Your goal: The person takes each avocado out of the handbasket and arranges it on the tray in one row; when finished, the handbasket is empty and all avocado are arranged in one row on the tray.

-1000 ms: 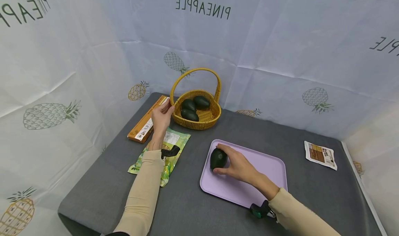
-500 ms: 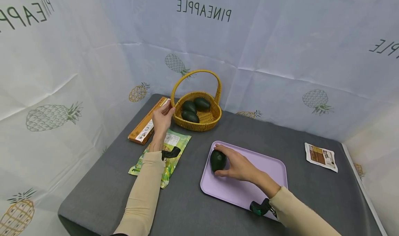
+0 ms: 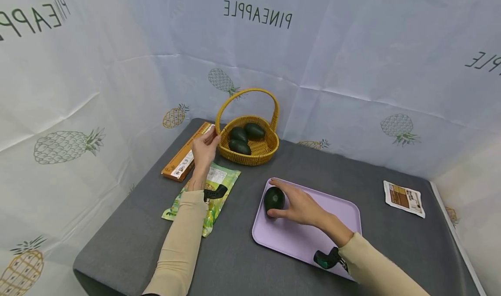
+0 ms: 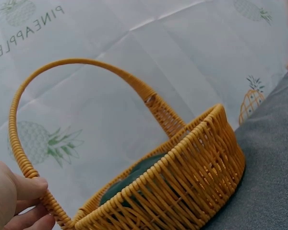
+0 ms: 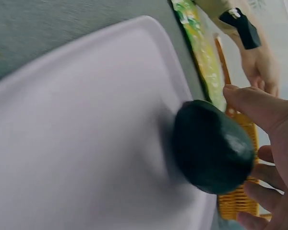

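A dark green avocado (image 3: pixel 274 201) sits at the left end of a lilac tray (image 3: pixel 332 209). Around it is my right hand (image 3: pixel 301 207), fingers on the far side and thumb over the near side. In the right wrist view, a narrow gap shows between the thumb (image 5: pixel 252 100) and the avocado (image 5: pixel 213 148). My left hand (image 3: pixel 204 149) pinches the lower left end of the handle of a yellow wicker basket (image 3: pixel 260 159). Three more avocados (image 3: pixel 240 147) lie inside the basket. The basket (image 4: pixel 182 177) hides most of them in the left wrist view.
A green and yellow bag (image 3: pixel 213 207) lies under my left forearm. Beside it is a long orange-brown box (image 3: pixel 178 165). One small white and brown packet (image 3: pixel 404 198) lies far right on the grey table (image 3: pixel 231 261). A pineapple-print cloth (image 3: pixel 344 57) hangs behind.
The right thumb has shifted slightly up over the avocado, which stays in place on the tray. My left hand keeps its place at the basket handle. The head view has tilted slightly.
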A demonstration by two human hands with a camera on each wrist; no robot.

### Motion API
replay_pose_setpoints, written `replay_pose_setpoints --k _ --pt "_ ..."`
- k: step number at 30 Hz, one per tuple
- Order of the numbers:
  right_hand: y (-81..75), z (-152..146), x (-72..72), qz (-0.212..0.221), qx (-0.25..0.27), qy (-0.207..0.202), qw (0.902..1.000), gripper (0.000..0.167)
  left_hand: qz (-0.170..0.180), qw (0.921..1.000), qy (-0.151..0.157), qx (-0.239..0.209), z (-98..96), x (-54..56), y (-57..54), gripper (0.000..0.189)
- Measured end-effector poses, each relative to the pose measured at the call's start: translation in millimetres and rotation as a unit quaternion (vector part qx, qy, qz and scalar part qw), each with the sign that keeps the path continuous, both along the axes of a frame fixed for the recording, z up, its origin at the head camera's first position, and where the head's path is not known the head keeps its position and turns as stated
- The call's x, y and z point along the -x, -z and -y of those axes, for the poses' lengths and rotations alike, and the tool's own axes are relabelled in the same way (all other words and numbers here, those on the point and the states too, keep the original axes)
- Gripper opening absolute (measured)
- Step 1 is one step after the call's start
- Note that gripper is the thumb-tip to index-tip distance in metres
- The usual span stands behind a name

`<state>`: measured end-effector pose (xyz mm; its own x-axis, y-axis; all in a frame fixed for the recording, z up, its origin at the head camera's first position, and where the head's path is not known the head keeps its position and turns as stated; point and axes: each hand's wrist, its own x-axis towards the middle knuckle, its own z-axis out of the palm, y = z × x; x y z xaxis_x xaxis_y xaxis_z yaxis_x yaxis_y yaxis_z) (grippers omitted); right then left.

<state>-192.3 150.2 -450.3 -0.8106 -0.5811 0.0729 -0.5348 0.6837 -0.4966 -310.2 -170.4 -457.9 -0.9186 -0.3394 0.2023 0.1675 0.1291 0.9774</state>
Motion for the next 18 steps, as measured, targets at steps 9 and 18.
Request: replay_pose_setpoints --k 9,18 --pt "-42.5 6 51.7 -0.053 -0.013 0.002 0.9985 0.074 0.006 1.0 -0.002 0.002 2.2 5.1 -1.3 0.042" --pt "-60.9 20 120.7 -0.073 -0.089 0.006 0.9933 0.063 0.0 1.0 0.001 -0.005 0.2 0.0 2.9 0.042"
